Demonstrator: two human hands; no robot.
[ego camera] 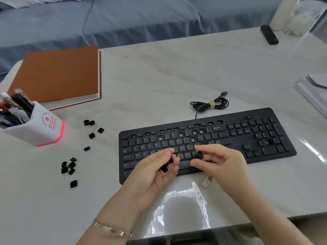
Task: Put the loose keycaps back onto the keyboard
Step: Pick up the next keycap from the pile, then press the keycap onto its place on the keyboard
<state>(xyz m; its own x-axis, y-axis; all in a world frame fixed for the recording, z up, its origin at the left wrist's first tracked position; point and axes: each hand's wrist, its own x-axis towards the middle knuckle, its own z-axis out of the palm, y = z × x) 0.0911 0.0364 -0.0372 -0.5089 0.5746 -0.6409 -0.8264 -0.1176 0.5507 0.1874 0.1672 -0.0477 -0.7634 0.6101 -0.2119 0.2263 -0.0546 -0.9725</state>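
A pale marbled counter stands before a bed draped in blue cloth, seen from the head camera. The black keyboard lies right of centre, with several bare sockets in its upper rows. The loose keycaps lie scattered on the counter well to its left, near a white pen holder and an orange notebook. Above the lower rows the left hand cups a few spare caps in curled fingers, and the right hand pinches a single keycap between thumb and forefinger (its legend is too blurred to read). These caps look light, stiff and smooth, so likely to slip or flick away; taking each by its side walls, legend up, and pressing it squarely onto its socket seems the safest way
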